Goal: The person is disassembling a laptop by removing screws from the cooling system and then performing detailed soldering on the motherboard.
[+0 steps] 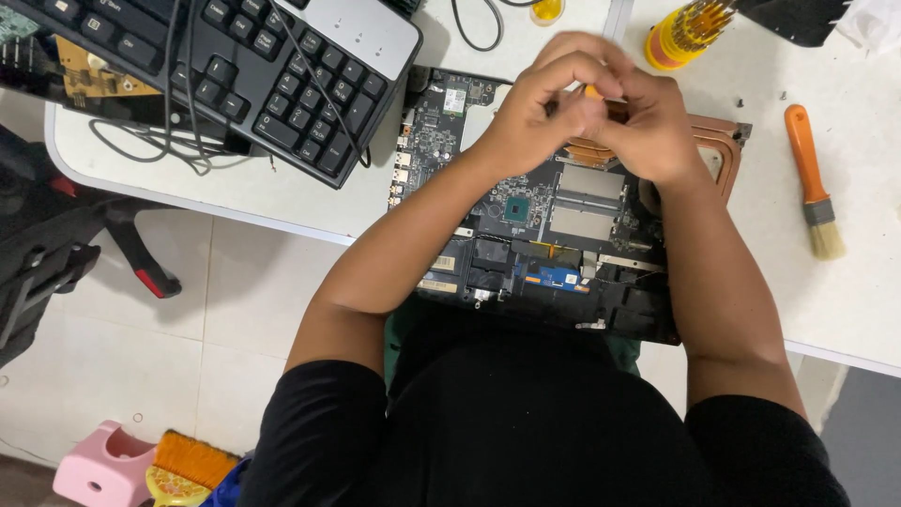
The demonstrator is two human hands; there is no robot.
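we have both hands up over the far edge of the circuit board (549,221), which lies flat on the white table (282,192) with its near edge hanging out past the table's rim toward our lap. our left hand (540,108) and right hand (648,127) are pressed together, fingers curled tight, and between them a small orange bit (593,92) just shows. it looks like the handle end of a little screwdriver, though most of it is hidden in our fingers, so we cannot tell which hand truly grips it or whether the other only steadies it. neither hand is open.

right under our hands sit the copper pipes (718,141) of the cooling part, curving along the board's far right corner. we judge that we are working a screw there, or seating a bit in the driver, so this looks like the step of undoing the cooler. the next move calls for a straight, gentle push down so the tip does not slip onto the board.

the keyboard (282,75) lies to the left, the orange brush (812,183) well off to the right, and the yellow bit holder (680,36) stands beyond our hands.
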